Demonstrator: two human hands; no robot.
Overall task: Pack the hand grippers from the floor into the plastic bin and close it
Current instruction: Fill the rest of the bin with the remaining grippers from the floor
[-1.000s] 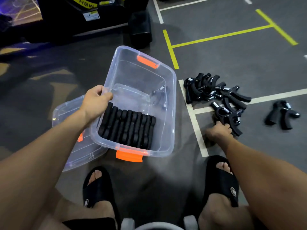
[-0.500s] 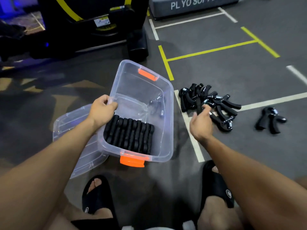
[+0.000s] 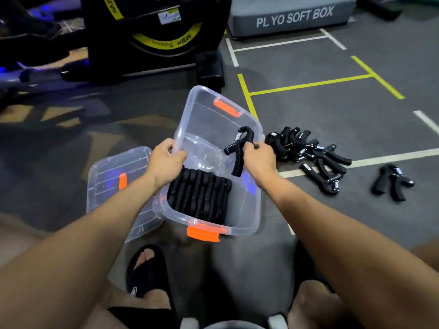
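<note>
Left hand (image 3: 166, 162) clamped on the left rim of the clear plastic bin (image 3: 244, 224); right hand (image 3: 259, 160) gripping one hand gripper (image 3: 238, 150) above the bin's open interior. Row of packed grippers (image 3: 199, 195) below both hands inside the bin. Loose pile of grippers (image 3: 308, 155) on the floor right of the right hand, lid (image 3: 111, 172) left of the left.

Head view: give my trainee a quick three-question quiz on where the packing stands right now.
1. True or false: the lid is on the plastic bin.
2. What does the right hand hold? A) a hand gripper B) the lid C) nothing
3. Fill in: the left hand grips the bin's ____.

Key: 1 false, it lies on the floor beside the bin. 2 A, the held gripper hangs over the bin. 3 rim.
</note>
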